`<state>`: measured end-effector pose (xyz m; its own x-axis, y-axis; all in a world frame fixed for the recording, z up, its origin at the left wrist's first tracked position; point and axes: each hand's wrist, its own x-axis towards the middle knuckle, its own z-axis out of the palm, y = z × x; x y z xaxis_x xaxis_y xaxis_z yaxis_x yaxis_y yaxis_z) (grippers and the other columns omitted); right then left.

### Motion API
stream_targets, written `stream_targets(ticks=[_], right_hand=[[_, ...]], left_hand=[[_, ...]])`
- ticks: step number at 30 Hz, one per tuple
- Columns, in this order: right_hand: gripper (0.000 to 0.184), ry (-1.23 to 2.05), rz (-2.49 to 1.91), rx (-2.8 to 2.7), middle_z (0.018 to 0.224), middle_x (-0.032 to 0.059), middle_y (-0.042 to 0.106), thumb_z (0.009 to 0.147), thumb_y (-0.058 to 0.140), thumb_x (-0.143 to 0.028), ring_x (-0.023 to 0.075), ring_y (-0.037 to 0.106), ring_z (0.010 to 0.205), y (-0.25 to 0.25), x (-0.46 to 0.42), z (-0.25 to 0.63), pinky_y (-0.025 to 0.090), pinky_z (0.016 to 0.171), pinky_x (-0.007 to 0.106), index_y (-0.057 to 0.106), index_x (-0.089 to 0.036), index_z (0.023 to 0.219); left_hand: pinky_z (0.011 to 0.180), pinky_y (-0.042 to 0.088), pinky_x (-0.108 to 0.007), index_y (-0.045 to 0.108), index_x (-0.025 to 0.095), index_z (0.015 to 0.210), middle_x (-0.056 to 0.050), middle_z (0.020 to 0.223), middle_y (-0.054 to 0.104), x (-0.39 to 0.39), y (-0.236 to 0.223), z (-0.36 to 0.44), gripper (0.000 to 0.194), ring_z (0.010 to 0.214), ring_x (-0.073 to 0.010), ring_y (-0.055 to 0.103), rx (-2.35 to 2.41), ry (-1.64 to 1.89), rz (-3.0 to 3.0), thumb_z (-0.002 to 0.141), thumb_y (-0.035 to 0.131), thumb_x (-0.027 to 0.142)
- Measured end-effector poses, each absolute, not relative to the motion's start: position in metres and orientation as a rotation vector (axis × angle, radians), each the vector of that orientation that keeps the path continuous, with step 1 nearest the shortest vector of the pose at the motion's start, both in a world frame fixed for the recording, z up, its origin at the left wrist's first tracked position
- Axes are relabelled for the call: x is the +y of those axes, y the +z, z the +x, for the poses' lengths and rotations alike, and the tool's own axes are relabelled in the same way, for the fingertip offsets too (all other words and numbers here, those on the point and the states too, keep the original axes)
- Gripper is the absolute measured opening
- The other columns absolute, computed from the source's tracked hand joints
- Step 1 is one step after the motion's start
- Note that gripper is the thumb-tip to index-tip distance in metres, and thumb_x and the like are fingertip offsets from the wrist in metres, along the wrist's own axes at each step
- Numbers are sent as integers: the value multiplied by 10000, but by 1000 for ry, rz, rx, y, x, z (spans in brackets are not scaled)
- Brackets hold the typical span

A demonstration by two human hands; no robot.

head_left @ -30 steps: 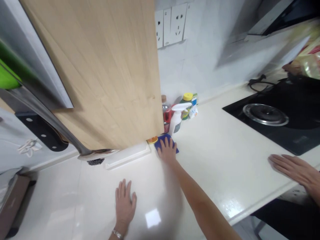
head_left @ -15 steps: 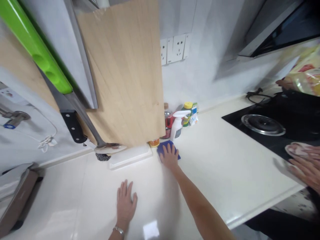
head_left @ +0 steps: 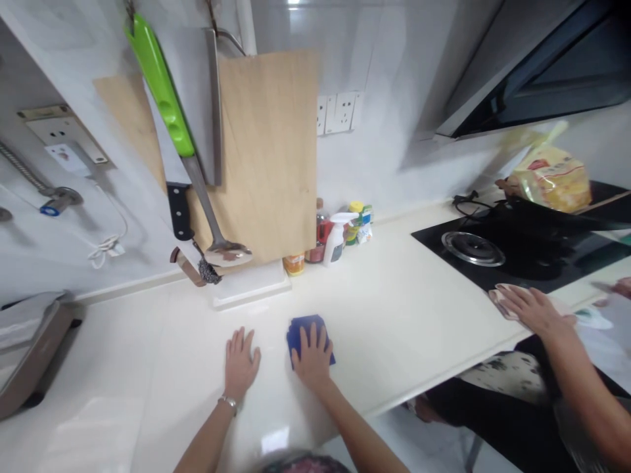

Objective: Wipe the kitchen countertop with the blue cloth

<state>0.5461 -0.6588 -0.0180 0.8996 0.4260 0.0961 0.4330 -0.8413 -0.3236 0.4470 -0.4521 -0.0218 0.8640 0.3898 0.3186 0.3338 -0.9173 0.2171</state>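
Note:
My right hand (head_left: 313, 358) lies with fingers spread on a folded blue cloth (head_left: 299, 326), pressing it against the white countertop (head_left: 394, 315). The cloth shows beyond the fingertips and at both sides. My left hand (head_left: 240, 365) rests palm down on the counter to the left, fingers stretched out, with nothing in it. A bracelet (head_left: 229, 402) circles that wrist. Behind the cloth, by the wall, stand a white spray bottle (head_left: 335, 243) and an orange-labelled container (head_left: 294, 264).
A ladle (head_left: 202, 190), a cleaver and a wooden cutting board (head_left: 271, 151) hang over the counter's back. To the right, another person's hand (head_left: 535, 309) presses a pale cloth (head_left: 507, 302) beside the black cooktop (head_left: 522, 243). A grey-brown appliance (head_left: 39, 358) stands at far left.
My right hand has drawn the blue cloth back from the bottles toward me. My left hand stays flat on the counter. The view has shifted, showing more of the other person.

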Motion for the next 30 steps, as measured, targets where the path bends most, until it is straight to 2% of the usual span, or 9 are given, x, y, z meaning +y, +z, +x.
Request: stream_targets(ticks=[3, 7, 8, 12, 14, 17, 21, 26, 30], right_hand=[[654, -29, -2563, -735, 1627, 168, 313, 922, 499, -427, 471, 232, 1493, -18, -670, 521, 319, 1119, 683, 377, -233, 1534], [532, -189, -2248, -631, 1479, 165, 510, 979, 364, -338, 298, 464, 1378, -32, -709, 519, 442, 1109, 536, 411, -183, 1486], [514, -252, -2214, -580, 1447, 165, 533, 988, 350, -339, 282, 494, 1343, -38, -722, 521, 460, 1094, 530, 415, -182, 1473], [475, -449, -2319, -542, 1430, 176, 531, 979, 383, -310, 310, 458, 1355, -63, -767, 527, 460, 1068, 575, 436, -186, 1434], [480, -501, -2377, -615, 1441, 181, 523, 969, 394, -277, 308, 439, 1371, -71, -779, 526, 445, 1085, 567, 421, -173, 1437], [491, -514, -2452, -643, 1472, 179, 500, 955, 421, -257, 305, 417, 1393, -75, -782, 523, 421, 1108, 552, 408, -161, 1437], [496, -484, -2499, -591, 1464, 180, 507, 936, 450, -262, 300, 435, 1377, -71, -777, 522, 423, 1098, 535, 420, -155, 1420], [463, -518, -2493, -605, 1444, 177, 524, 940, 439, -254, 294, 458, 1356, -68, -778, 523, 442, 1079, 531, 451, -159, 1393], [452, -563, -2466, -616, 1445, 176, 520, 962, 408, -251, 291, 456, 1360, -66, -779, 521, 453, 1074, 536, 450, -166, 1404]], left_hand=[[1228, 275, -563, 537, 183, 1439, -147, 1579, 435, -449, -21, 446, 496, 1504, -327, 329, 570, 489, 2869, 989, 416, 351], [1190, 326, -614, 600, 185, 1356, -159, 1523, 501, -458, -17, 461, 441, 1479, -348, 371, 641, 440, 2796, 980, 434, 345], [1186, 339, -611, 605, 185, 1343, -154, 1504, 522, -467, -16, 468, 431, 1478, -340, 372, 592, 448, 2781, 983, 427, 339], [1230, 327, -528, 559, 203, 1396, -102, 1523, 511, -529, -13, 496, 447, 1502, -259, 342, 81, 425, 2738, 1016, 354, 320], [1235, 301, -555, 547, 203, 1412, -112, 1561, 467, -562, -14, 502, 457, 1519, -278, 306, -49, 354, 2753, 1017, 365, 344], [1233, 265, -595, 452, 182, 1498, -152, 1632, 339, -591, -16, 501, 544, 1541, -327, 238, -106, 267, 2811, 1006, 410, 409], [1254, 198, -584, 362, 190, 1556, -140, 1678, 221, -590, -15, 492, 621, 1561, -329, 158, -196, 234, 2848, 995, 436, 447], [1250, 191, -598, 378, 202, 1551, -131, 1673, 245, -575, -10, 485, 657, 1560, -338, 157, -256, 232, 2794, 976, 463, 508], [1247, 220, -587, 378, 224, 1554, -113, 1668, 269, -548, -9, 459, 672, 1556, -329, 183, -263, 245, 2801, 952, 519, 488]])
